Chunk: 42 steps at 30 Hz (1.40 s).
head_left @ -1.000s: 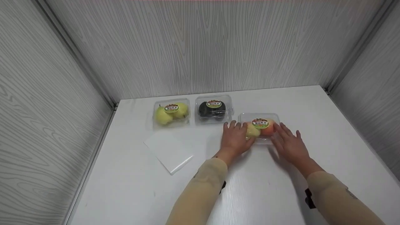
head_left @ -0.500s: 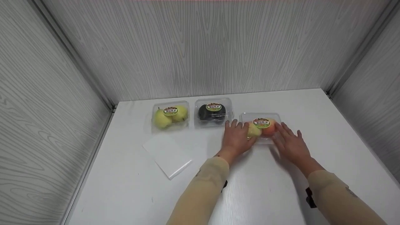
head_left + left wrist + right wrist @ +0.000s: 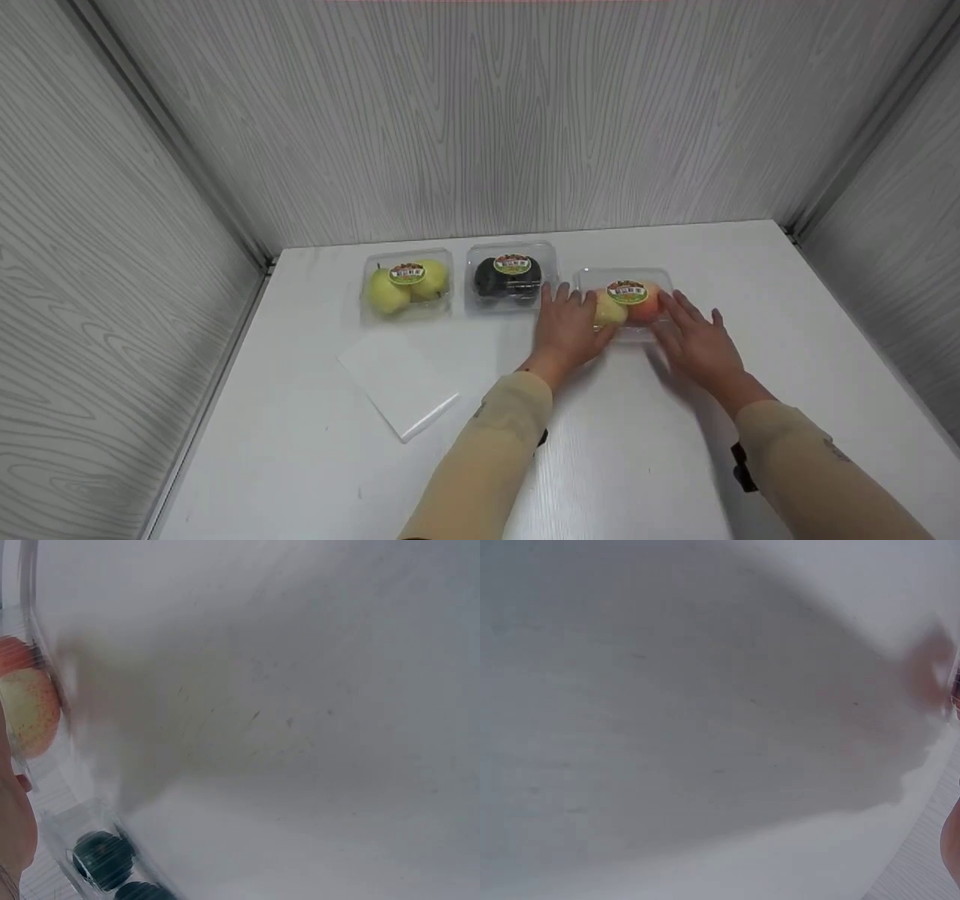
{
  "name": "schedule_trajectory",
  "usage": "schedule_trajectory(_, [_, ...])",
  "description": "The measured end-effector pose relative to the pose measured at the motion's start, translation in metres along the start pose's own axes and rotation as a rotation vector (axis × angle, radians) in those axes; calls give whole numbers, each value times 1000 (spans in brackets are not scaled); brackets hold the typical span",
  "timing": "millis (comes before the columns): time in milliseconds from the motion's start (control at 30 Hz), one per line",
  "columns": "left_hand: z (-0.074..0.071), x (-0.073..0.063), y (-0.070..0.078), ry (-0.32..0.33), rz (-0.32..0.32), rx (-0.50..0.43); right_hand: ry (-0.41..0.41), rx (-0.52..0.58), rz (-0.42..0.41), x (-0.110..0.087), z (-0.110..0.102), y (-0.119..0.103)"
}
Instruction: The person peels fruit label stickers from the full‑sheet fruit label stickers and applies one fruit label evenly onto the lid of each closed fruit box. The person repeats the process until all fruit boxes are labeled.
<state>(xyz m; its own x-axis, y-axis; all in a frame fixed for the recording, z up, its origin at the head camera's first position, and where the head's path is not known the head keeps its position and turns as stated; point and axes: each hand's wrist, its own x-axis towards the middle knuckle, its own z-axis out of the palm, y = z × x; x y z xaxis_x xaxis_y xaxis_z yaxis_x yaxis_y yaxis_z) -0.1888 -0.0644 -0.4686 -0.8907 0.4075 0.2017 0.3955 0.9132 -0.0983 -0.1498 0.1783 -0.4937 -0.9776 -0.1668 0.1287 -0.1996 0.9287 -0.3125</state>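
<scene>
A clear plastic fruit box (image 3: 626, 332) with an oval label lies on the white table, two yellow-and-red fruits (image 3: 644, 304) inside. My left hand (image 3: 564, 328) is at its left side, fingers extended along the wall and thumb near the front corner. Along the right side lie the fairly straight fingers of my right hand (image 3: 697, 346). In the left wrist view, part of the speckled fruit (image 3: 34, 716) shows beside the edge of my hand. Only a sliver of my right hand (image 3: 951, 844) appears in the right wrist view.
Just left of my left hand sits a box of dark fruits (image 3: 487, 279). Farther left is a box of yellow-green pears (image 3: 388, 292). A white sheet (image 3: 401, 382) with a glossy edge lies in front of them. Grey wood-grain walls (image 3: 480, 120) enclose the table.
Both hands and the box between them have slid a little toward the back wall. The other boxes and the sheet stay put, while the head view has tilted slightly upward.
</scene>
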Motion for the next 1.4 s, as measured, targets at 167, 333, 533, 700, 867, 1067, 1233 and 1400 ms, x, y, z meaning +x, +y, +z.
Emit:
schedule_trajectory(167, [4, 8, -2, 2, -3, -16, -3, 9, 3, 8, 2, 3])
schedule_trajectory(333, [7, 16, -5, 18, -4, -25, -11, 13, 9, 16, 2, 5])
schedule_trajectory(533, [8, 26, -7, 28, -13, -51, -7, 9, 2, 27, 2, 9])
schedule_trajectory(700, [10, 31, -10, 24, -20, -58, -20, 16, 4, 36, 2, 11])
schedule_trajectory(867, [10, 37, -11, 9, -22, -24, -23, 10, 7, 42, 2, 12])
schedule_trajectory(1067, [10, 43, -12, -5, -22, -9, -16, 6, 7, 49, 4, 16])
schedule_trajectory(1233, [12, 47, -14, 4, -26, -8, -20, 16, 9, 55, 5, 17])
schedule_trajectory(1400, [13, 51, -15, 2, -31, -9, -19, 30, 1, 61, 5, 18])
